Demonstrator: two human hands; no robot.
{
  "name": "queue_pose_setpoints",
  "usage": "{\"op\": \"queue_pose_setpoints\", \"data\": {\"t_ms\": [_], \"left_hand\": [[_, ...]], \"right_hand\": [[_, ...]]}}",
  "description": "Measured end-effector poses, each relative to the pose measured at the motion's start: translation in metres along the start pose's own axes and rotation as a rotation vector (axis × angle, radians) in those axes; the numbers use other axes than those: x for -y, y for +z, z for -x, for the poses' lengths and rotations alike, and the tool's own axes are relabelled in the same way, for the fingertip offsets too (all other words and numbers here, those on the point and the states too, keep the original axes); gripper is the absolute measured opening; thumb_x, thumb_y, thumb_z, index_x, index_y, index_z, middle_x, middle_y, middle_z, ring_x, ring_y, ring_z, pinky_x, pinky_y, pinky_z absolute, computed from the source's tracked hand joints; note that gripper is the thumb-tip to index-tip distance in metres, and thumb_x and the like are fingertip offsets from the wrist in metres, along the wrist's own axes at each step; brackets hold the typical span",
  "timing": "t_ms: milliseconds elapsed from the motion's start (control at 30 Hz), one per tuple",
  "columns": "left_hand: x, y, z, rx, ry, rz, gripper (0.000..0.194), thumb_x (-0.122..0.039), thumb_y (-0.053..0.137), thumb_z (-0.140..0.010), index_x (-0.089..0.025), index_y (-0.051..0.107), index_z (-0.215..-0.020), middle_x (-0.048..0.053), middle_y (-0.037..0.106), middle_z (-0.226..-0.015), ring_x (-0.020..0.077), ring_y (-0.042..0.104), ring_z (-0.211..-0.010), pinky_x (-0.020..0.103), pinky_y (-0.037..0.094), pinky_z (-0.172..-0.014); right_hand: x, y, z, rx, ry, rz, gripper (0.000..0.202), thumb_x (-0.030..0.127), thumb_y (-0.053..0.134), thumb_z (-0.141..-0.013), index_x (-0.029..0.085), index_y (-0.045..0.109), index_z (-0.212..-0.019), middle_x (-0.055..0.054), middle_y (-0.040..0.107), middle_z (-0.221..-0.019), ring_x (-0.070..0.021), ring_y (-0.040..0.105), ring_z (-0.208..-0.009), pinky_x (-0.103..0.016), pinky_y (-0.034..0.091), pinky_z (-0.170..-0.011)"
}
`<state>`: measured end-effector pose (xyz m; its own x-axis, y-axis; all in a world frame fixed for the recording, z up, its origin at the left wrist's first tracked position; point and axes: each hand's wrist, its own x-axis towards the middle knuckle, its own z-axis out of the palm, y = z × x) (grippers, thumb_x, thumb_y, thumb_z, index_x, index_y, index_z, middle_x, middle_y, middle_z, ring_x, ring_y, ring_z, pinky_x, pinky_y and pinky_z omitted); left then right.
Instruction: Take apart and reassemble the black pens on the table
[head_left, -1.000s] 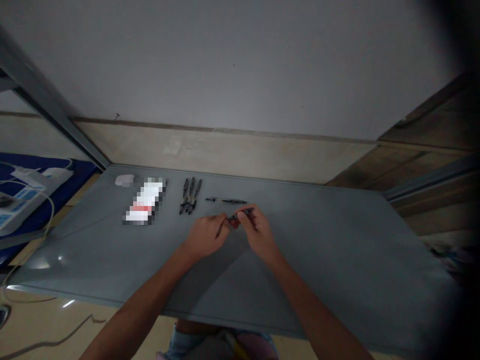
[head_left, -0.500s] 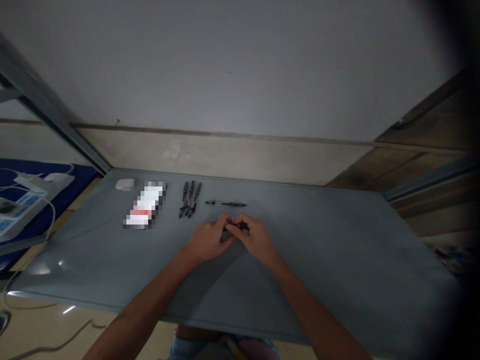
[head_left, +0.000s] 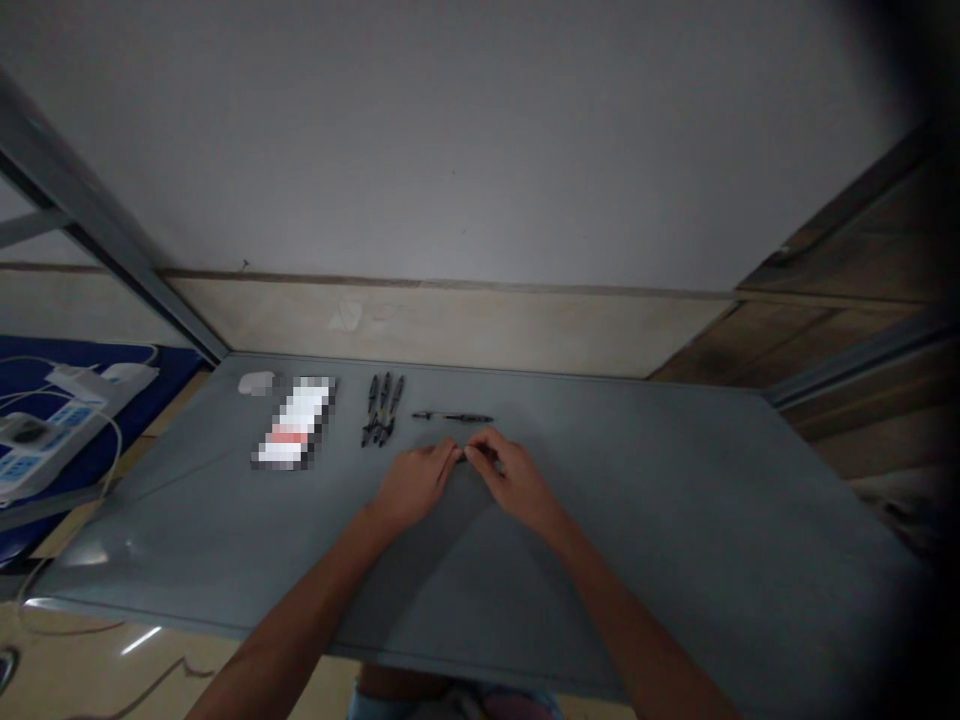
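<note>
My left hand (head_left: 418, 482) and my right hand (head_left: 519, 482) meet above the middle of the table. The fingertips of both are closed on a small dark pen (head_left: 463, 458), which is mostly hidden by the fingers. Just beyond them another black pen (head_left: 472, 418) lies crosswise on the tabletop, its middle pale and hard to make out. To the left, three black pens (head_left: 385, 395) lie side by side, pointing away from me.
On the grey table (head_left: 675, 520), a blurred-out phone-like object (head_left: 296, 424) and a small white item (head_left: 256, 383) lie at left. A white power strip (head_left: 67, 425) with cables rests on a blue surface beyond the left edge. A wall stands behind the table.
My left fingers have drawn slightly together, and the two hands now meet at the fingertips. The whole view has shifted a little downward in the picture.
</note>
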<state>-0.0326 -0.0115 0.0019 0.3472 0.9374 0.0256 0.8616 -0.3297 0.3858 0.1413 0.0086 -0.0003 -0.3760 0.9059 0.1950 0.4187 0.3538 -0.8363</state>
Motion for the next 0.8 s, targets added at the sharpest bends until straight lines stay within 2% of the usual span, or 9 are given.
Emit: {"op": "queue_pose_setpoints", "data": {"t_ms": [167,267,400,500,567,633,700,800], "left_hand": [[-0.003,0.002,0.002,0.024,0.07,0.049,0.041,-0.051,0.037,-0.095,-0.021,0.05,-0.119,0.006,0.071,-0.097,0.0204,0.069,-0.081,0.027,0.047,-0.066],[-0.001,0.002,0.002,0.043,0.114,0.056,0.038,-0.045,0.03,-0.098,-0.022,0.054,-0.118,0.006,0.071,-0.098,0.0195,0.068,-0.085,0.028,0.048,-0.071],[-0.001,0.0,0.002,0.028,0.07,0.053,0.046,-0.042,0.02,-0.1,-0.019,0.059,-0.105,0.008,0.071,-0.089,0.02,0.068,-0.078,0.029,0.047,-0.069],[-0.002,-0.002,0.003,0.031,0.039,0.038,0.044,-0.049,0.027,-0.097,-0.018,0.055,-0.113,0.007,0.071,-0.085,0.0208,0.068,-0.073,0.028,0.047,-0.064],[-0.003,-0.001,0.003,0.048,0.075,0.043,0.044,-0.053,0.035,-0.095,-0.02,0.053,-0.117,0.006,0.071,-0.087,0.0213,0.068,-0.075,0.028,0.047,-0.064],[-0.003,-0.001,0.003,0.057,0.121,0.051,0.041,-0.051,0.034,-0.095,-0.022,0.056,-0.113,0.006,0.071,-0.091,0.0209,0.068,-0.079,0.028,0.047,-0.067],[-0.002,-0.001,0.002,0.044,0.114,0.047,0.043,-0.046,0.026,-0.098,-0.021,0.06,-0.105,0.006,0.071,-0.091,0.0198,0.068,-0.079,0.028,0.047,-0.069],[-0.001,-0.003,0.002,0.009,0.034,0.032,0.05,-0.043,0.018,-0.1,-0.017,0.061,-0.095,0.008,0.07,-0.082,0.0193,0.068,-0.073,0.028,0.047,-0.067]], "right_hand": [[-0.011,0.003,-0.001,-0.009,0.012,0.109,0.038,0.04,0.043,-0.095,0.02,0.058,-0.065,-0.003,0.062,-0.061,-0.0165,0.055,-0.056,-0.028,0.038,-0.057],[-0.008,0.001,0.0,-0.017,0.015,0.087,0.044,0.041,0.039,-0.096,0.02,0.057,-0.062,-0.003,0.061,-0.059,-0.0168,0.056,-0.057,-0.027,0.037,-0.056],[-0.002,-0.003,0.0,-0.008,-0.003,0.062,0.035,0.043,0.044,-0.094,0.02,0.058,-0.072,0.0,0.06,-0.062,-0.0153,0.053,-0.057,-0.025,0.037,-0.053],[-0.004,-0.001,-0.001,0.027,-0.009,0.089,0.044,0.045,0.04,-0.095,0.02,0.058,-0.064,-0.001,0.059,-0.058,-0.0152,0.052,-0.055,-0.026,0.037,-0.053],[-0.007,0.001,0.0,0.036,0.034,0.11,0.053,0.046,0.035,-0.096,0.019,0.054,-0.054,-0.001,0.054,-0.05,-0.0149,0.051,-0.05,-0.026,0.036,-0.051],[-0.007,0.001,0.001,0.025,0.075,0.104,0.057,0.047,0.032,-0.096,0.019,0.05,-0.049,-0.001,0.049,-0.046,-0.0145,0.049,-0.046,-0.026,0.034,-0.049],[-0.004,-0.001,0.002,0.014,0.066,0.065,0.052,0.047,0.034,-0.096,0.02,0.05,-0.054,0.0,0.05,-0.05,-0.0147,0.05,-0.049,-0.026,0.034,-0.05],[0.002,-0.003,0.002,0.045,0.018,-0.009,0.033,0.044,0.042,-0.095,0.021,0.058,-0.077,0.0,0.058,-0.064,-0.0155,0.055,-0.06,-0.024,0.038,-0.053]]}}
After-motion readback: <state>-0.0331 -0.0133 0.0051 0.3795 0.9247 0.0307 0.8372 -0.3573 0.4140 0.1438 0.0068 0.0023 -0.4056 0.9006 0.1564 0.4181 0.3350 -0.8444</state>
